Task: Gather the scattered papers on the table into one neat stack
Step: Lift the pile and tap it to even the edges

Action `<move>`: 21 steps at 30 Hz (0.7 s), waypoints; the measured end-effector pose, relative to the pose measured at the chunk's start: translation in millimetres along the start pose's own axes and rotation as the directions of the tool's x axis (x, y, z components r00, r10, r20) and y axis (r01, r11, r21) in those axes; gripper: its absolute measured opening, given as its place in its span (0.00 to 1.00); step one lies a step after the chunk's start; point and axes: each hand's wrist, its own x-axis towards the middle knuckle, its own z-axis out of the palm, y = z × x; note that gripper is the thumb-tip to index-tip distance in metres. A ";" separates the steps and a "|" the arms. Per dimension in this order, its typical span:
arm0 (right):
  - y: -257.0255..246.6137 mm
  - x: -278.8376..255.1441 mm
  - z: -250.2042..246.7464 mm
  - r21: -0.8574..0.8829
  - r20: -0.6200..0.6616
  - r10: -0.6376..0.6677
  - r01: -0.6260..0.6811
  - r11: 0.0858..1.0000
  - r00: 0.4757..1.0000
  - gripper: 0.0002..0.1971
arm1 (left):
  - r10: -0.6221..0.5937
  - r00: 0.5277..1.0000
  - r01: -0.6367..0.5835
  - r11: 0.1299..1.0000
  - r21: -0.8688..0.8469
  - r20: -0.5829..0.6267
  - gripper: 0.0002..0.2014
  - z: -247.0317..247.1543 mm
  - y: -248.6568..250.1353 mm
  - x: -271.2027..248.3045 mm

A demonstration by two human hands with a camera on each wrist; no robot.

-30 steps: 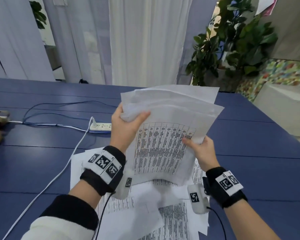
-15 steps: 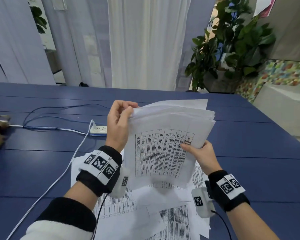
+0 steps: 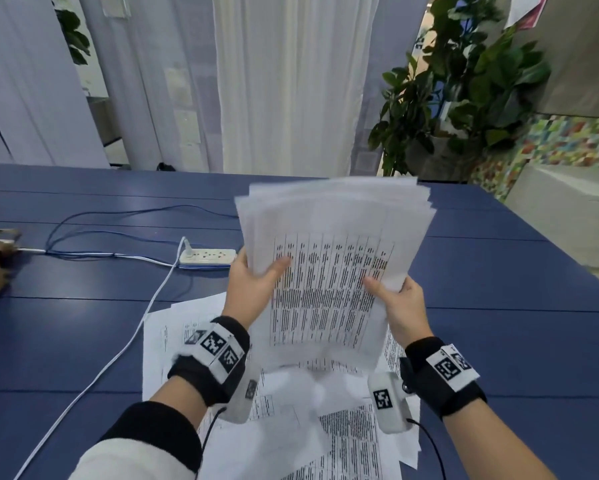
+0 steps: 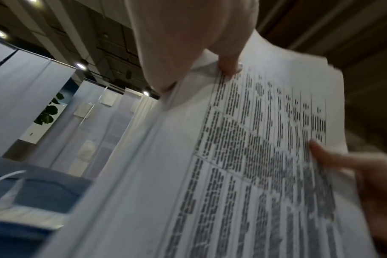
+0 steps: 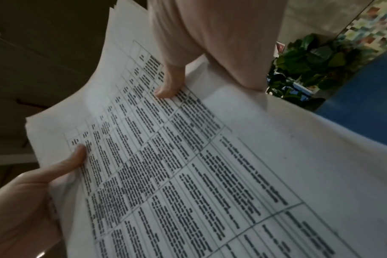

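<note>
Your left hand [image 3: 251, 292] and right hand [image 3: 403, 306] each pinch stack [image 3: 332, 271], thumbs on printed face, held upright at frame centre. Loose papers [image 3: 291, 420] on table [image 3: 66, 323], lower centre.

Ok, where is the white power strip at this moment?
In the head view the white power strip lies on the blue table, left of centre, just left of the left hand and beyond the loose papers.

Printed sheaf of papers [image 3: 329, 268] held upright above more printed sheets [image 3: 291, 420] scattered on blue table [image 3: 66, 341]
</note>
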 end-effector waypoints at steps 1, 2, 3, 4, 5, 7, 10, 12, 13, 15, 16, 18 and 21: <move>-5.5 2.0 0.7 0.024 -0.010 -0.028 0.029 0.999 1.000 0.10 | 0.053 0.999 -0.053 0.998 -0.021 -0.003 0.16 1.0 9.2 4.2; -11.5 4.2 0.8 0.041 -0.020 -0.056 0.057 0.998 0.998 0.10 | 0.106 0.994 -0.106 0.994 -0.040 0.000 0.16 0.9 17.8 9.6; -17.1 6.7 0.4 0.047 -0.025 -0.081 0.082 0.996 0.996 0.10 | 0.148 0.989 -0.148 0.988 -0.051 0.001 0.17 -0.2 23.1 15.1; -20.9 9.2 -0.5 0.037 -0.021 -0.097 0.098 0.994 0.995 0.11 | 0.168 0.986 -0.168 0.984 -0.057 0.002 0.18 -1.4 25.6 19.1; -23.7 10.8 -1.2 0.015 -0.009 -0.103 0.104 0.995 0.995 0.12 | 0.172 0.985 -0.172 0.983 -0.061 0.001 0.20 -2.4 25.1 21.3; -24.6 12.2 -1.8 -0.034 0.016 -0.091 0.092 0.995 0.996 0.15 | 0.128 0.992 -0.128 0.989 -0.079 -0.005 0.22 -4.6 15.1 22.0; -23.4 11.0 1.8 -0.088 0.066 -0.062 0.068 0.994 0.996 0.17 | 0.056 0.998 -0.060 0.994 -0.094 -0.038 0.24 -5.2 -2.2 17.7; -24.2 10.6 4.9 -0.087 0.082 -0.063 0.070 0.994 0.995 0.19 | 0.061 0.996 -0.066 0.994 -0.083 -0.058 0.25 -4.6 -7.2 15.3; -24.7 11.0 6.4 -0.078 0.081 -0.067 0.074 0.994 0.994 0.19 | 0.065 0.996 -0.070 0.994 -0.088 -0.063 0.25 -3.8 -7.2 14.1; -25.6 11.5 11.1 -0.054 0.065 -0.071 0.075 0.996 0.995 0.19 | 0.066 0.995 -0.075 0.990 -0.120 -0.075 0.22 -1.5 -6.9 12.6; -25.6 11.5 14.2 -0.042 0.052 -0.075 0.077 0.996 0.996 0.18 | 0.069 0.995 -0.079 0.988 -0.135 -0.076 0.20 0.1 -6.1 11.7; -25.7 11.2 21.6 -0.029 0.017 -0.091 0.092 0.995 0.996 0.14 | 0.083 0.995 -0.089 0.987 -0.135 -0.051 0.13 5.7 -2.7 9.7; -30.3 10.9 25.5 -0.020 -0.033 -0.130 0.129 0.991 0.991 0.11 | 0.126 0.989 -0.134 0.983 -0.123 -0.078 0.08 12.8 3.1 8.7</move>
